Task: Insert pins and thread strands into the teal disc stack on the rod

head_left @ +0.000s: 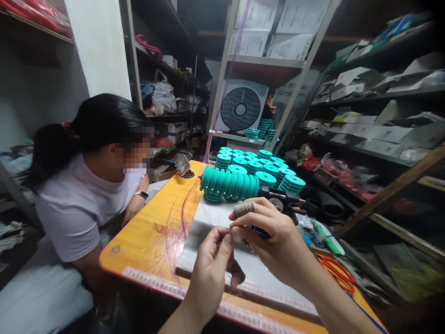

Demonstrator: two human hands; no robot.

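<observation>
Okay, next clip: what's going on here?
Someone's left hand and right hand come together at the fingertips above a white board; anything between them is too fine to make out. Just beyond is a row of green discs, with green stacks behind. Thin purple strands trail over the yellow table. Another person sits at the left.

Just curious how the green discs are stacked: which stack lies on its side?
The long row just beyond the right hand: its discs stand on edge, side by side. The other stacks are piled flat, disc upon disc.
</observation>
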